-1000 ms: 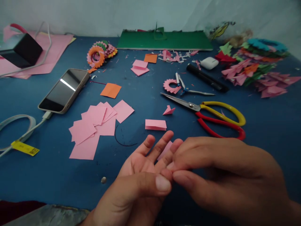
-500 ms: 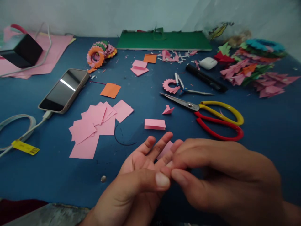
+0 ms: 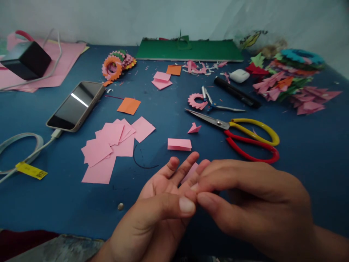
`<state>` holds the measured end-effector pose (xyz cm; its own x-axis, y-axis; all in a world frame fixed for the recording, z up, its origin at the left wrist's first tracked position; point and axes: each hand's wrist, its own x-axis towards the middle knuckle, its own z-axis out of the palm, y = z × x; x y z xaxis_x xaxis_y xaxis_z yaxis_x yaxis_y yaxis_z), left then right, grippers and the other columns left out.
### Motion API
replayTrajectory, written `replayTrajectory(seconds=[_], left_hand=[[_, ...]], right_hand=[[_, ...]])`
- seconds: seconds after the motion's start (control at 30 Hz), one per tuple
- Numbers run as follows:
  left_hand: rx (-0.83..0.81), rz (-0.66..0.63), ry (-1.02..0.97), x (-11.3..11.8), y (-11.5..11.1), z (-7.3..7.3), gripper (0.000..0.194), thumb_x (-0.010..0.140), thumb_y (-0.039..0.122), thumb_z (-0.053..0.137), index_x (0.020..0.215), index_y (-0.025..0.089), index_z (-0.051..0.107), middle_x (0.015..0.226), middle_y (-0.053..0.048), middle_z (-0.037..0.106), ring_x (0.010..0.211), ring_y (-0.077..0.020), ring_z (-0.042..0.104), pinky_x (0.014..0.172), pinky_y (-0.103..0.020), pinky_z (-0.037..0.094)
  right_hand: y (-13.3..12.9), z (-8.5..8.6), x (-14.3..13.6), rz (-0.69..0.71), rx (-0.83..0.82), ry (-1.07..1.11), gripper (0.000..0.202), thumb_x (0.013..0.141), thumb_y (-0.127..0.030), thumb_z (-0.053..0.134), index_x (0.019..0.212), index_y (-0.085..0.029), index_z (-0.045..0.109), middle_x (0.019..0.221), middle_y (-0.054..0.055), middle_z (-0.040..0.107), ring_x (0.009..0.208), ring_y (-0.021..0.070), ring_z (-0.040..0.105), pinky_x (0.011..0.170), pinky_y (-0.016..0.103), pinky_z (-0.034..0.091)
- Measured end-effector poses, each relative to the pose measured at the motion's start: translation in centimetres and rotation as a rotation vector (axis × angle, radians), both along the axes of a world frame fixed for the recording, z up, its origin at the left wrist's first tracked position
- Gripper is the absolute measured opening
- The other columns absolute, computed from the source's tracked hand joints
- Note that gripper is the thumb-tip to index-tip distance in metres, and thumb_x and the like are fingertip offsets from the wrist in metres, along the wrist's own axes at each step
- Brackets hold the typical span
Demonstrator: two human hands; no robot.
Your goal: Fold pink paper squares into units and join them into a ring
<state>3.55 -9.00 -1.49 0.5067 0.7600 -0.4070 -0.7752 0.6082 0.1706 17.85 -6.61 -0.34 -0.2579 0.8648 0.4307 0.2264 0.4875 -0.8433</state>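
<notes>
My left hand is palm up, thumb pressed against the index finger and the other fingers spread. Against that thumb tip, my right hand closes in a pinch, its fingertips touching the left ones. Whatever lies between the fingertips is hidden. Behind the left fingers a pink paper piece is partly covered. Just beyond the hands are a folded pink paper strip and a small folded pink paper point. Overlapping pink paper squares lie to the left.
Scissors with yellow and red handles lie right of centre, near a compass and black marker. A phone on a cable is at left. Folded paper pieces are heaped at back right; a green board rests by the wall.
The view has shifted slightly. My right hand has moved a little left and turned slightly, still pinching at the left thumb tip. The papers stay where they were.
</notes>
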Motion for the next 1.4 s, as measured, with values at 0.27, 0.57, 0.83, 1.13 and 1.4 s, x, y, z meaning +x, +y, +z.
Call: replayTrajectory(seconds=[0.27,0.57,0.83,1.13,1.4], left_hand=[[-0.034,0.012,0.064,0.1,0.3,0.5,0.05,0.068,-0.011,0.054,0.106,0.018,0.04,0.128,-0.004,0.056,0.123,-0.0179,0.048,0.108,-0.03,0.034],[-0.009,0.023,0.062,0.3,0.2,0.1,0.05,0.067,-0.009,0.055,0.106,0.018,0.041,0.127,-0.003,0.057,0.124,-0.0192,0.046,0.109,-0.031,0.032],[-0.001,0.011,0.078,0.2,0.2,0.1,0.048,0.066,-0.007,0.057,0.103,0.019,0.043,0.127,-0.003,0.056,0.126,-0.0205,0.044,0.109,-0.032,0.031],[-0.02,0.024,0.075,0.1,0.0,0.1,0.046,0.067,-0.008,0.055,0.103,0.019,0.045,0.124,-0.003,0.059,0.123,-0.0193,0.048,0.109,-0.032,0.031],[-0.014,-0.005,0.059,-0.2,0.0,0.2,0.045,0.066,-0.007,0.056,0.101,0.019,0.047,0.125,-0.003,0.058,0.124,-0.0183,0.047,0.11,-0.031,0.03]], right_hand=[[-0.4,-0.5,-0.6,-0.087,-0.047,0.046,0.017,0.061,0.0,0.065,0.06,-0.017,0.066,0.057,-0.003,0.068,0.049,0.0066,0.061,0.054,0.011,0.052],[-0.7,-0.6,-0.8,-0.097,-0.092,0.073,0.018,0.063,-0.002,0.064,0.062,-0.02,0.067,0.058,-0.004,0.069,0.05,0.0093,0.063,0.054,0.017,0.054],[-0.8,-0.9,-1.0,-0.111,-0.069,0.078,0.016,0.064,-0.002,0.063,0.063,-0.017,0.066,0.059,-0.004,0.07,0.054,0.0058,0.064,0.059,0.011,0.052],[-0.9,-1.0,-1.0,-0.105,-0.095,0.089,0.017,0.063,-0.001,0.06,0.06,-0.017,0.066,0.057,-0.002,0.068,0.051,0.0088,0.062,0.052,0.016,0.053],[-0.1,-0.5,-0.4,0.042,-0.105,0.087,0.019,0.066,-0.001,0.061,0.067,-0.018,0.067,0.06,-0.002,0.071,0.053,0.0101,0.064,0.055,0.018,0.055]])
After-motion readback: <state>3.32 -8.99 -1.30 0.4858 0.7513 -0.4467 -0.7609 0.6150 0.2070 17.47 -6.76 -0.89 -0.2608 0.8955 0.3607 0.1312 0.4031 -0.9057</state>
